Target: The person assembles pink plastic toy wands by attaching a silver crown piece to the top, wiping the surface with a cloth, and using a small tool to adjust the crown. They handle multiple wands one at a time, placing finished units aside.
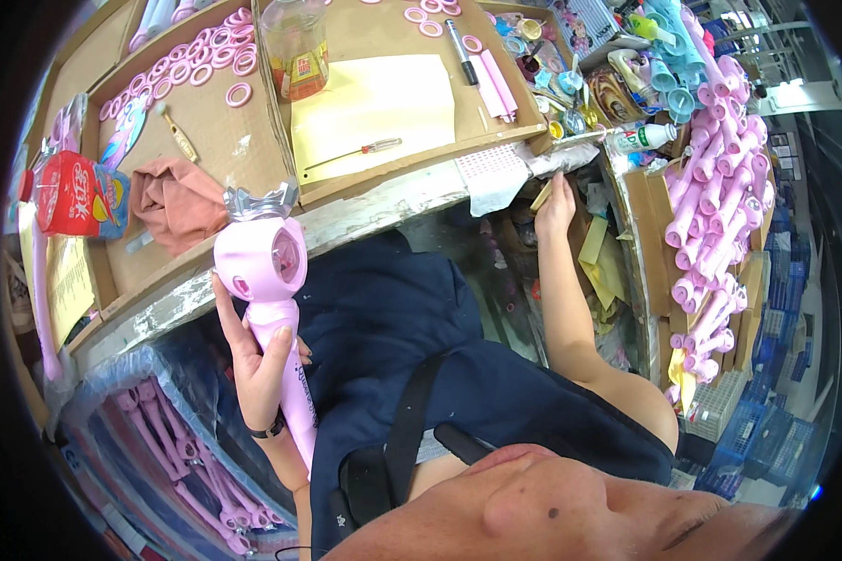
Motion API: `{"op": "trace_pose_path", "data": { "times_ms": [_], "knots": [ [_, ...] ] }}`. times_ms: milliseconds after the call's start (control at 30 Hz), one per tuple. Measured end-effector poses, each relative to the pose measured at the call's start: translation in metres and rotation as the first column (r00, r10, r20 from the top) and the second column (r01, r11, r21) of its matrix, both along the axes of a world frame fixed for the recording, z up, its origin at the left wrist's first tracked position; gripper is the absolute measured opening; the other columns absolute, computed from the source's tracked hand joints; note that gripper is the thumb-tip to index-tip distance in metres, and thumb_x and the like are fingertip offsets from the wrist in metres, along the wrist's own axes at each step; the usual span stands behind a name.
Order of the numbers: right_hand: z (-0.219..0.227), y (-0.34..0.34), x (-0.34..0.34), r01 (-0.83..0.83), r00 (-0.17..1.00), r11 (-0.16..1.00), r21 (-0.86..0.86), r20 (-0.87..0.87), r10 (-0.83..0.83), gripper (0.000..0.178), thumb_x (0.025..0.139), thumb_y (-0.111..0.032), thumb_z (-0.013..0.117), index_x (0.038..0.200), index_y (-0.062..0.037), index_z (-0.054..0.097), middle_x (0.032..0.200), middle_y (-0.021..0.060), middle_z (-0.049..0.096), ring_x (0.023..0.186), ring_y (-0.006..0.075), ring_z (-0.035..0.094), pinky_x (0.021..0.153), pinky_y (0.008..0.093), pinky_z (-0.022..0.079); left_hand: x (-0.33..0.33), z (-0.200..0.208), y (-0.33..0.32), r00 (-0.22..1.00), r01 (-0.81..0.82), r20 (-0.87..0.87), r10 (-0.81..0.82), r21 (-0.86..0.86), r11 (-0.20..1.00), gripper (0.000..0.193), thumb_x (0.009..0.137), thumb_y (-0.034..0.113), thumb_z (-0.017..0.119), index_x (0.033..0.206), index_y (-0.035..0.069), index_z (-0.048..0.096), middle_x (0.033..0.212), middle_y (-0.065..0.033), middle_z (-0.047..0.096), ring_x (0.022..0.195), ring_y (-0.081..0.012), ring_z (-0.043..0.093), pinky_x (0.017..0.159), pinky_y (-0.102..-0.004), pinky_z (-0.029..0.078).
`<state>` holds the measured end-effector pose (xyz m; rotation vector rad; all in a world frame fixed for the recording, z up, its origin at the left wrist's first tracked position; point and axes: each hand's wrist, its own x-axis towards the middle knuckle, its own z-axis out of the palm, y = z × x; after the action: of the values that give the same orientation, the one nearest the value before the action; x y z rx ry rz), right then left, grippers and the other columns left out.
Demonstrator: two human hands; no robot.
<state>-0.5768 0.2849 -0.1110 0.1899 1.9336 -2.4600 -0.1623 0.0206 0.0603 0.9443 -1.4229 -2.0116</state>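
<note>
Two hands [260, 369], one round-headed pink wand [258, 254], one screwdriver [378, 146], one black marker [460, 52], one salmon cloth [173, 201], one clear cup [299, 51] and more than twenty pink rings [230, 97] share the scene.

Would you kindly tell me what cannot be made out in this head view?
In the head view:
- Lower end of the pink toy wand: hidden by the navy garment.
- Some fingers of the left hand: behind the wand.
- What the right hand touches: too small, partly covered by its fingers.
- Bottom of the striped bag: cut off by the lower edge.
</note>
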Motion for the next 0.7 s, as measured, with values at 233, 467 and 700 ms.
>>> {"op": "trace_pose_path", "data": {
  "times_ms": [233, 467, 700],
  "knots": [
    [-0.044, 0.034, 0.108, -0.010, 0.968, 0.936, 0.351, 0.237, -0.079, 0.026, 0.091, -0.021, 0.062, 0.104, 0.0023, 0.063, 0.093, 0.0031, 0.063, 0.081, 0.0102, 0.058, 0.074, 0.0253, 0.047, 0.001, 0.000, -0.001, 1.000, -0.007, -0.007, 0.007, 0.006, 1.000, 0.087, 0.085, 0.001, 0.055, 0.150, 0.020, -0.001, 0.104, -0.0135, 0.056, 0.059, -0.0139, 0.056, 0.052, -0.0256, 0.048],
    [0.046, -0.038, 0.193, -0.521, 0.819, 0.788, 0.327, -0.067, 0.569, 0.009, 0.088, -0.001, 0.061, 0.096, 0.0007, 0.058, 0.089, 0.0056, 0.058, 0.079, 0.0107, 0.054, 0.072, 0.0221, 0.045, 0.009, 0.000, -0.005, 0.997, 0.072, -0.042, -0.068, 0.082, 0.994, 0.091, 0.084, 0.001, 0.060, 0.150, 0.019, 0.001, 0.105, -0.0118, 0.053, 0.067, -0.0123, 0.058, 0.058, -0.0255, 0.049],
    [0.175, -0.182, 0.197, -0.647, 0.272, 0.544, 0.535, -0.504, 0.820, 0.019, 0.073, 0.009, 0.069, 0.088, -0.0017, 0.066, 0.082, 0.0070, 0.059, 0.075, 0.0190, 0.056, 0.069, 0.0272, 0.045, 0.006, 0.007, -0.005, 0.995, 0.104, 0.005, -0.104, 0.018, 0.994, 0.088, 0.086, 0.006, 0.061, 0.151, 0.018, 0.001, 0.111, -0.0120, 0.053, 0.070, -0.0101, 0.057, 0.060, -0.0243, 0.050]
  ]
}}
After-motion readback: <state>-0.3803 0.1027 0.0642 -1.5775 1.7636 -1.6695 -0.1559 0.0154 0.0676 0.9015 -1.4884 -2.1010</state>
